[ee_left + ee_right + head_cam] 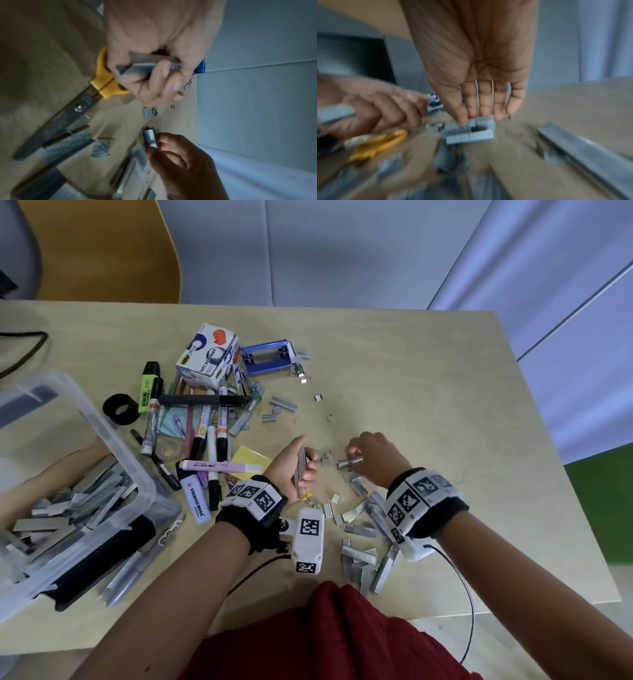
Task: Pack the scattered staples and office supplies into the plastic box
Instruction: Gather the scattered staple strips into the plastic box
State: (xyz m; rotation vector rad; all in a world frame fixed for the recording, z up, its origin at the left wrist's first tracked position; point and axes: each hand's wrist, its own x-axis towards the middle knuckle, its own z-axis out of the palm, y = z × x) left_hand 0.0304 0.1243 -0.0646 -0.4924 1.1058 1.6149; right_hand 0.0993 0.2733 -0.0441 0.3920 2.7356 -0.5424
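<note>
while left hand (297,465) grips metal staple strips (150,65), right hand (371,455) pinches one ridged strip (350,463).

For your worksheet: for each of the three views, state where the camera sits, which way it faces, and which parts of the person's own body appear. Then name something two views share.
Head: worn on the head, facing down at the table; both forearms, left hand, right hand.
Left wrist: looks along the left hand gripping a staple strip; right hand beyond.
Right wrist: looks along the right hand's fingers at staples; left hand beside.
Shared: both wrist views show the yellow-handled scissors.
</note>
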